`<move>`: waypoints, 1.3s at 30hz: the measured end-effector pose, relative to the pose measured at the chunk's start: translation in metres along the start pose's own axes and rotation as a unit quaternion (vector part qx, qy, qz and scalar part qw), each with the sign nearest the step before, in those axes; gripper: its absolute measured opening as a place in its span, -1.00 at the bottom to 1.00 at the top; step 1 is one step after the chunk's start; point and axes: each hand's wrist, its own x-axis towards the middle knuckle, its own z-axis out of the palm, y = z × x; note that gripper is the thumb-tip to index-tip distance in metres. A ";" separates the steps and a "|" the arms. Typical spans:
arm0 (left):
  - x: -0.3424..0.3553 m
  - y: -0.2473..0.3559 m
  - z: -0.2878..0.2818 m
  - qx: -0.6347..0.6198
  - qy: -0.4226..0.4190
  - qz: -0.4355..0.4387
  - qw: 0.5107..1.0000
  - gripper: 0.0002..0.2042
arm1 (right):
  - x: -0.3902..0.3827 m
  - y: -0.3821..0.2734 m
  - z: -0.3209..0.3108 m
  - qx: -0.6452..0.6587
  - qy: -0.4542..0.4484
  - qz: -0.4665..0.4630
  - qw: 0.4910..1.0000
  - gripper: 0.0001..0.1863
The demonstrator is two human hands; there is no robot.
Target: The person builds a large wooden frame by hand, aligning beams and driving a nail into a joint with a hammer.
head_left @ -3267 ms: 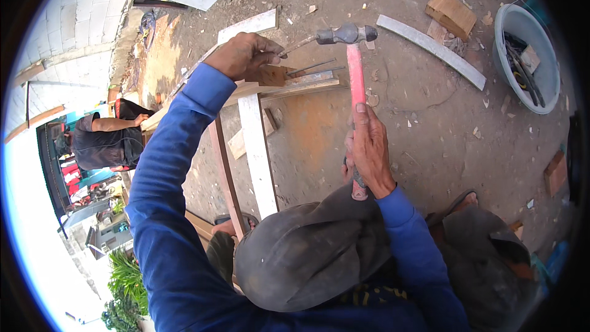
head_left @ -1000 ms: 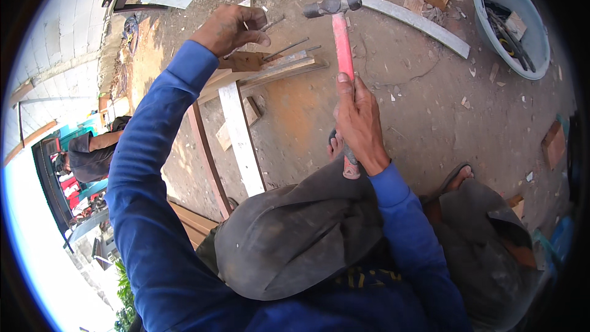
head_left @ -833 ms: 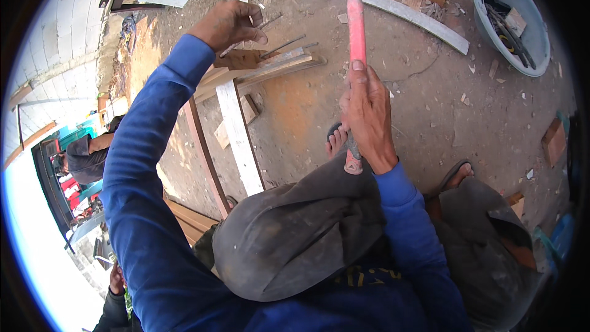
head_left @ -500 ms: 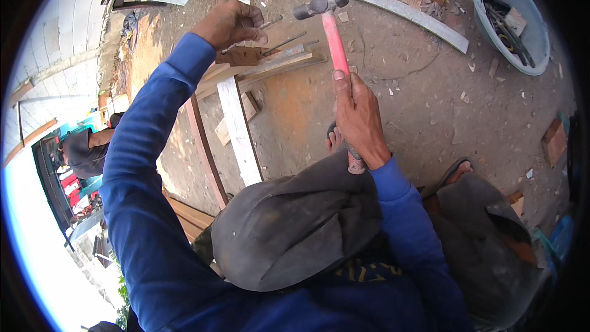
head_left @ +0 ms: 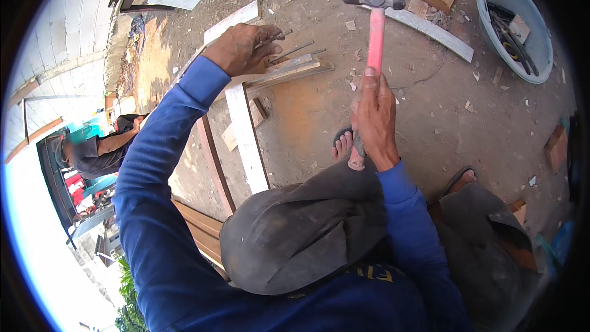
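Right hand (head_left: 376, 114) wrapped round pink-handled ball-peen hammer (head_left: 376, 40), its head beyond the fist on far side. Left hand (head_left: 243, 48) pinches thin metal rod (head_left: 286, 33), end protruding rightward.

Left hand (head_left: 247, 48): lower than half a second ago, nearer the upper edge of the pale wooden beam (head_left: 295, 73).
Thin grey metal rod (head_left: 286, 34): its lower end now seems hidden, though it is small here.
Pink-handled steel hammer (head_left: 376, 40): swung rightward, from leaning left to nearly upright.
White flat board (head_left: 236, 20): more shows.
Black-shirted co-worker (head_left: 98, 155): hand back in sight.
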 end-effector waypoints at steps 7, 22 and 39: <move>-0.062 0.136 0.039 0.000 -0.108 0.175 0.979 -0.88 | 0.020 -0.009 -0.023 0.099 0.036 0.093 0.990 -0.41; -0.001 -0.006 -0.036 -0.049 0.144 -0.053 0.987 -0.68 | 0.010 -0.001 0.004 0.010 0.016 0.029 0.999 -0.39; 0.016 0.003 -0.029 -0.020 0.044 0.006 0.999 -0.75 | -0.004 0.010 0.019 0.021 -0.004 -0.017 1.000 -0.50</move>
